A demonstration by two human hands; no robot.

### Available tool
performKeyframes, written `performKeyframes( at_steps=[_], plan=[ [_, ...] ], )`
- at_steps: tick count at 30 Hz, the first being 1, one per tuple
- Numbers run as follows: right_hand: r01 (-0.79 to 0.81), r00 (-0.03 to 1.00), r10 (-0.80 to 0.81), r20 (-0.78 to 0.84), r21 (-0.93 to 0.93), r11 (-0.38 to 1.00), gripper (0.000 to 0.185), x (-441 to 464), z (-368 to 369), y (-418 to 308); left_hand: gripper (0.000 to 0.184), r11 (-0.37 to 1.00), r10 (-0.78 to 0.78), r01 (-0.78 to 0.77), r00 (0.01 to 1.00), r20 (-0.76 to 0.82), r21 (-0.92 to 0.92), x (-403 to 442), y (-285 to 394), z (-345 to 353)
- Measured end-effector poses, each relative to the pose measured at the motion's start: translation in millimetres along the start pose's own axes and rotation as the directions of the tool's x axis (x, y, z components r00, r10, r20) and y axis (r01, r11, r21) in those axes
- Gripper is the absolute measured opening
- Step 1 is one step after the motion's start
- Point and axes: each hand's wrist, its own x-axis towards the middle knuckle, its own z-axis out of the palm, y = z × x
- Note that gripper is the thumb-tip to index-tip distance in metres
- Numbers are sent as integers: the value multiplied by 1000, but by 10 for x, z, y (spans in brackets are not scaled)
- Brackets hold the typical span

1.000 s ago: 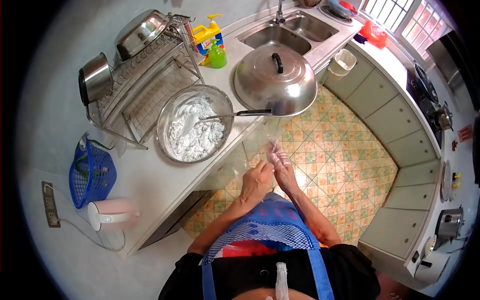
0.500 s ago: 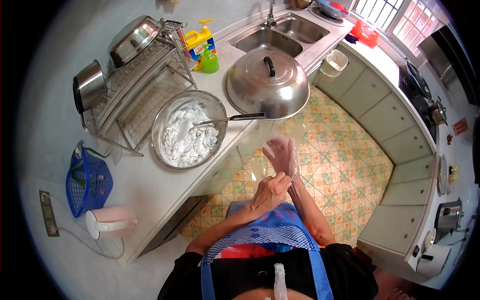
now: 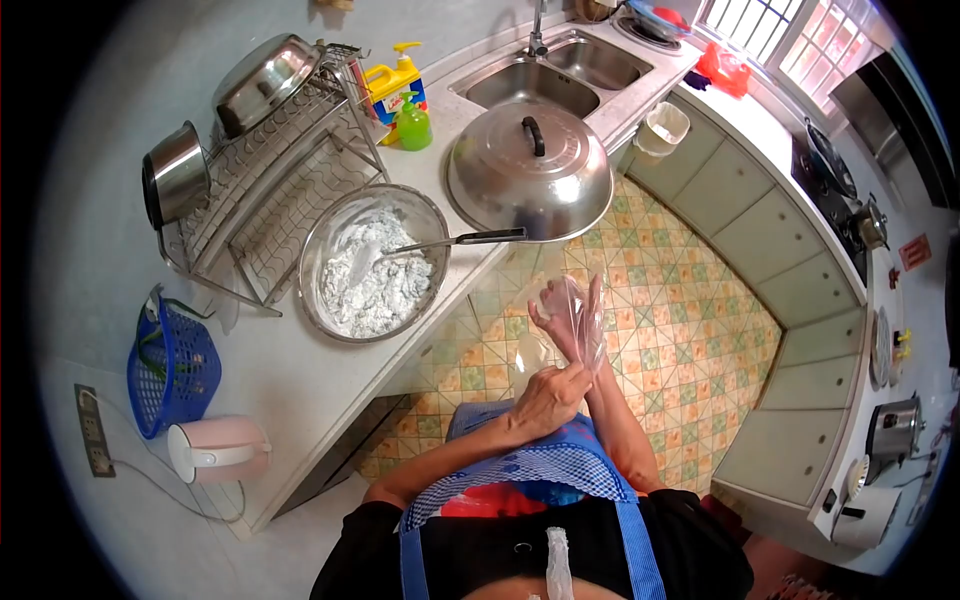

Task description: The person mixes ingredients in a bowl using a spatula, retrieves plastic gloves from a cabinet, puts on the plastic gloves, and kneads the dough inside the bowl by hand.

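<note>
Clear plastic glove [image 3: 592,335], thin, glossy, wrinkled, over the right hand [image 3: 566,312]

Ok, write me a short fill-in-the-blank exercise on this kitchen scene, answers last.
The hand inside the clear plastic is the person's ____ one, while the left hand holds the plastic near the wrist.
The handle on the domed metal lid is coloured ____.
The bowl of white powder stands between the lid and the wire dish ____.
The basket beside the pink kettle is coloured ____.

right; black; rack; blue
</note>
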Motion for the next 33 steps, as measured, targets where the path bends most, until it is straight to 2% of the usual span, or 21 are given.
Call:
performKeyframes(
  at_steps=[2, 3, 5, 6, 8, 9, 11, 15, 17, 18, 21, 23, 24, 26, 33],
  plan=[
    [-7, 990, 9, 138, -15, 1000, 47, 1, -29, 6, 7, 999, -44, 42, 997, 68, 26, -33, -11, 13],
    [-10, 990, 12, 137, -15, 1000, 47, 14, -60, 8, 7, 999, -46, 44, 997, 67, 26, -42, -19, 14],
    [-56, 955, 69, 288, -54, 997, 52, 41, -117, -3, 7, 1000, -8, 7, 998, 57, 19, -38, -23, 4],
    [-56, 955, 69, 288, -54, 997, 52, 36, -133, -5, 7, 1000, -8, 7, 998, 57, 19, -31, -16, -13],
    [-96, 994, 104, 44, -149, 984, 57, 11, -159, 3, 7, 999, -8, 6, 999, 41, 49, -19, 5, -58],
    [-98, 993, 106, 43, -149, 984, 57, 2, -163, 8, 7, 999, -10, 8, 999, 40, 49, -25, -6, -62],
    [-125, 989, 129, 78, -54, 991, 60, -14, -162, 15, 7, 999, -4, 3, 1000, 12, 51, -34, -29, -71],
    [-162, 983, 162, 91, -4, 987, 62, 13, -316, 29, 4, 996, -44, 42, 999, 19, 74, -26, -16, -134],
    [-200, 961, 184, 207, 57, 978, 63, 50, -408, 57, 5, 998, -38, 37, 999, 6, 58, -28, -17, -147],
    [-202, 961, 187, 206, 56, 978, 63, 34, -390, 61, 5, 998, -40, 40, 999, 5, 57, -46, -38, -128],
    [-157, 965, 161, 207, -35, 987, 69, -58, -239, 75, 8, 999, -53, 53, 998, 33, 7, -95, -99, -79],
    [-63, 958, 113, 264, -191, 980, 77, -108, -146, 81, 10, 1000, -19, 19, 999, 32, 15, -97, -105, -81],
    [-63, 958, 114, 264, -192, 979, 77, -130, -107, 76, 10, 1000, -20, 20, 999, 31, 15, -96, -96, -86],
    [-51, 920, 124, 371, -202, 978, 83, -161, -51, 69, 11, 999, 35, -35, 998, 48, -7, -89, -68, -100],
    [5, 923, 112, 369, -303, 953, 85, -119, 59, 59, 12, 996, 75, -68, 991, 111, -65, -114, -46, -27]
  ],
)
